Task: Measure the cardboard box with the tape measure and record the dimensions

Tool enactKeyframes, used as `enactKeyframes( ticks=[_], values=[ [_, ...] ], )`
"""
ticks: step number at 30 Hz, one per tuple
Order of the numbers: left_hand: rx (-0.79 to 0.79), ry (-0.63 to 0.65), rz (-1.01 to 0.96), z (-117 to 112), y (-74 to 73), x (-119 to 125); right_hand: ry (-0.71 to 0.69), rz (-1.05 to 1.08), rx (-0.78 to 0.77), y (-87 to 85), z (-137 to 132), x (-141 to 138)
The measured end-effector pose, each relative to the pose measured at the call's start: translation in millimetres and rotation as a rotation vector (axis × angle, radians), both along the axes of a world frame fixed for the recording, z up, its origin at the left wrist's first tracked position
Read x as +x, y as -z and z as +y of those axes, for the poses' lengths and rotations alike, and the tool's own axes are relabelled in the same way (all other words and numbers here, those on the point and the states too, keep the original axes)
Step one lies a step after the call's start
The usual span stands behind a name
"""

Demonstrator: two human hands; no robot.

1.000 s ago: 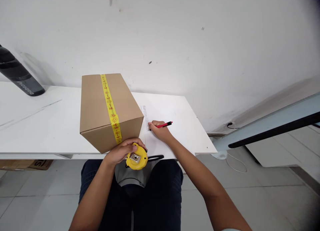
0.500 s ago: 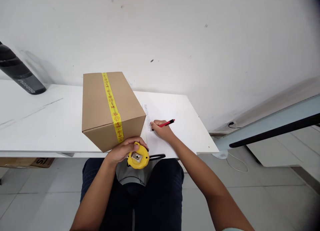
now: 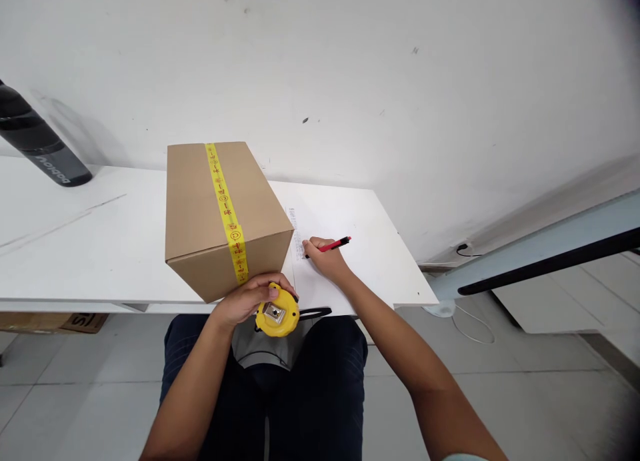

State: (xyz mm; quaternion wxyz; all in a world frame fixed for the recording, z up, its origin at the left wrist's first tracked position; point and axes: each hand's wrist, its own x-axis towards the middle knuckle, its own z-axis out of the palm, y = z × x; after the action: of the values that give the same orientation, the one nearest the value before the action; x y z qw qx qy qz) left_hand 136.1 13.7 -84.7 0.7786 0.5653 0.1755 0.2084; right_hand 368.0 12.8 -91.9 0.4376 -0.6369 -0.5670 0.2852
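Scuffed white wall (image 3: 320,61), tiled floor (image 3: 95,414)

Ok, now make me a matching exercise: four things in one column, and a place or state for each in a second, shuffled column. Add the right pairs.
Things
1. tape measure
2. pen
3. cardboard box
4. dark bottle

Places and states
A. closed with a strip of yellow tape
B. held in the right hand
C. at the far left of the picture
D. held in the left hand

Right pairs: 1-D, 2-B, 3-A, 4-C
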Motion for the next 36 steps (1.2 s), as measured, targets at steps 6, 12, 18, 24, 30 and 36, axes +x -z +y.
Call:
enactKeyframes(
  ticks=[6,12,18,24,30,36],
  values=[
    [0.001,0.0,0.0,0,0.2,-1,-0.007,0.006,0.002,-0.8,-1,0],
    [-0.004,0.008,0.003,0,-0.6,-1,0.037,0.007,0.01,-1.2,-2,-1],
    [-0.017,0.003,-0.002,1,3.8,-2,0.045,0.004,0.007,0.9,-1,-1],
    [0.002,0.001,0.014,0,6.9,-3,0.049,-0.052,0.031,7.1,3,-4],
    [0.132,-0.072,0.044,-7,7.8,-4,0.112,-0.213,0.095,8.0,3,-12],
    [0.311,-0.212,0.141,-28,11.0,8,0.181,-0.388,0.126,-7.6,2,-12]
  ],
)
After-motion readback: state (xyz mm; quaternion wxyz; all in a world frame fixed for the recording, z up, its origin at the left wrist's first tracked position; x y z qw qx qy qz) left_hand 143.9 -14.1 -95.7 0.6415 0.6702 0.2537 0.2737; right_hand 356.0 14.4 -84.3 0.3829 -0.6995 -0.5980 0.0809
